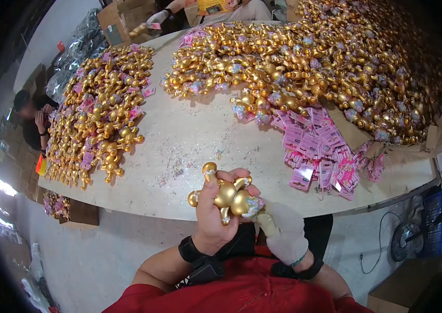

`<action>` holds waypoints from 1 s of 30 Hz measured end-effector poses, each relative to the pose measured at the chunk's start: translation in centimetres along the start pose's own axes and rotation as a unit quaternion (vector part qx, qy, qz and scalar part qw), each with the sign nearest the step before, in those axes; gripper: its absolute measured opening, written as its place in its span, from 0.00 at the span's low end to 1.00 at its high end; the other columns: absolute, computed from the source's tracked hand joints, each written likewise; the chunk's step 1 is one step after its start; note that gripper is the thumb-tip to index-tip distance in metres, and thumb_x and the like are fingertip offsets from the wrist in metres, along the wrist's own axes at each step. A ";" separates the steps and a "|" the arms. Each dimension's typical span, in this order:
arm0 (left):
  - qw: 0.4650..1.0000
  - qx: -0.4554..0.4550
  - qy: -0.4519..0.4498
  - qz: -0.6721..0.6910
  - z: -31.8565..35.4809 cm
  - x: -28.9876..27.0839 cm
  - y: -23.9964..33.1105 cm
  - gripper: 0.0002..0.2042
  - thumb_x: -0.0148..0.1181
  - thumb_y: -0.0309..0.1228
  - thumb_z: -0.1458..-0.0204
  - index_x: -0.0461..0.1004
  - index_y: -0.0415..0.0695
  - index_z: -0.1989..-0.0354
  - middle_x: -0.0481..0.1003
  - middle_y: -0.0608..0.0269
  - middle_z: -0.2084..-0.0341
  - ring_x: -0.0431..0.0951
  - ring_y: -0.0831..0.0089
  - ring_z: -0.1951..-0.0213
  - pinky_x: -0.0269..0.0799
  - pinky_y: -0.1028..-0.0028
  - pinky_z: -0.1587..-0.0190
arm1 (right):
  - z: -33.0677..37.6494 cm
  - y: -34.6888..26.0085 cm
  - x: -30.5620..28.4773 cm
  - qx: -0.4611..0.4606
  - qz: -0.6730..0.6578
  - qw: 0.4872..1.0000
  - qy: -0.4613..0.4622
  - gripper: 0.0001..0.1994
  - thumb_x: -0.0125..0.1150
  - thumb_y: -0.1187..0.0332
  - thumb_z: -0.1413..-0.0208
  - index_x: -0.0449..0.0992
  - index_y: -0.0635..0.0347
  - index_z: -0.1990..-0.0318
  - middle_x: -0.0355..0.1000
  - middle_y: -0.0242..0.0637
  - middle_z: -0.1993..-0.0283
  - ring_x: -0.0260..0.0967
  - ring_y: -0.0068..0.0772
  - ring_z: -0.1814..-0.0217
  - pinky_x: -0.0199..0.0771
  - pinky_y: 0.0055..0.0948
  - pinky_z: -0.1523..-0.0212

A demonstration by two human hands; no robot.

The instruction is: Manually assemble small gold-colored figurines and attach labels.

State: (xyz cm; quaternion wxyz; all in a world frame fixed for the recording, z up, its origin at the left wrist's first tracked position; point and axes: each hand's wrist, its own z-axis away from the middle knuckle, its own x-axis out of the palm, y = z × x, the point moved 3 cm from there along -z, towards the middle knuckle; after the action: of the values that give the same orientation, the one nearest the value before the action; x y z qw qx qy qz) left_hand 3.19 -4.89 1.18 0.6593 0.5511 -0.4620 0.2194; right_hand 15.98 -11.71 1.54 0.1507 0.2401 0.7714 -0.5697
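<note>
My left hand [213, 223] is closed round a shiny gold figurine [226, 194] with rounded, balloon-like limbs, held just over the near table edge. Its fingers wrap behind the body, and the thumb lies along the near side. My right hand [285, 233], in a white glove, is at the figurine's right end, which is coated with multicoloured glitter pieces. Its beige-covered fingertips press against that end; the other gloved fingers are partly hidden. Pink cards [309, 143] lie in a loose heap to the right of my hands.
Gold figurines, many with pink tags, form a pile [95, 115] at the left and a larger heap [304, 57] at the back right, beside torn cardboard [349, 128]. Glitter crumbs dot the pale table [179, 130]. Co-workers sit at the far side and left. A fan [402, 242] stands lower right.
</note>
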 end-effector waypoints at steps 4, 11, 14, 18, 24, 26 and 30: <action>0.999 0.018 -0.019 -0.030 0.1 0.3 -0.1 0.13 0.44 0.42 0.43 0.64 0.44 0.63 0.68 0.53 0.57 0.75 0.59 0.62 0.72 0.62 0.60 | -0.2 -0.2 0.1 0.023 -0.039 0.999 0.024 0.06 0.54 0.70 0.48 0.73 0.61 0.64 0.70 0.45 0.71 0.69 0.47 0.69 0.68 0.37 0.69; 0.997 0.039 -0.045 -0.041 -0.5 -0.1 -0.2 0.13 0.44 0.41 0.43 0.63 0.43 0.63 0.68 0.51 0.58 0.75 0.57 0.62 0.72 0.62 0.60 | 0.3 2.0 2.0 0.189 -0.293 0.937 -0.008 0.06 0.51 0.70 0.46 0.71 0.64 0.66 0.61 0.28 0.81 0.58 0.18 0.82 0.56 0.21 0.82; 0.997 0.035 -0.060 -0.042 -1.0 -0.3 0.2 0.13 0.44 0.41 0.43 0.63 0.43 0.63 0.68 0.50 0.58 0.74 0.56 0.62 0.72 0.61 0.60 | -0.1 1.1 2.1 0.311 -0.451 0.835 -0.054 0.08 0.50 0.68 0.44 0.70 0.64 0.64 0.60 0.25 0.82 0.54 0.16 0.84 0.53 0.18 0.83; 0.997 0.020 -0.065 -0.032 -1.2 -0.7 0.4 0.14 0.43 0.42 0.43 0.63 0.43 0.62 0.68 0.50 0.58 0.74 0.56 0.62 0.72 0.60 0.60 | -0.4 1.0 2.1 0.338 -0.505 0.788 -0.095 0.07 0.51 0.69 0.45 0.70 0.62 0.64 0.59 0.25 0.82 0.53 0.14 0.83 0.53 0.18 0.83; 1.000 0.012 0.012 0.010 -1.9 -1.4 0.8 0.15 0.41 0.43 0.42 0.66 0.43 0.64 0.70 0.51 0.58 0.75 0.55 0.63 0.71 0.59 0.59 | -2.2 0.6 0.1 0.132 -0.154 0.975 -0.093 0.11 0.54 0.67 0.46 0.71 0.62 0.58 0.68 0.35 0.75 0.67 0.27 0.73 0.66 0.27 0.73; 0.999 -0.007 0.021 0.045 -2.0 -1.6 1.1 0.15 0.40 0.43 0.42 0.68 0.44 0.65 0.71 0.51 0.57 0.75 0.54 0.63 0.70 0.59 0.56 | -2.0 0.2 -0.4 0.093 -0.099 0.990 -0.026 0.11 0.54 0.67 0.46 0.72 0.61 0.57 0.72 0.39 0.71 0.71 0.34 0.68 0.69 0.31 0.68; 0.998 -0.019 0.033 0.050 -1.9 -1.5 1.0 0.15 0.39 0.42 0.42 0.68 0.44 0.65 0.71 0.52 0.57 0.75 0.54 0.62 0.69 0.58 0.56 | -1.7 0.0 -0.8 0.012 -0.006 0.999 -0.033 0.12 0.54 0.66 0.47 0.72 0.60 0.57 0.72 0.45 0.66 0.71 0.45 0.65 0.69 0.37 0.64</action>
State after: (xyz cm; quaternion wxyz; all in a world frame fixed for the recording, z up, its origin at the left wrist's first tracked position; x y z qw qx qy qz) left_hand 2.42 -2.48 0.46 0.6727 0.5069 -0.4714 0.2614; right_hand 16.67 -10.22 2.46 0.1694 0.2183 0.7609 -0.5871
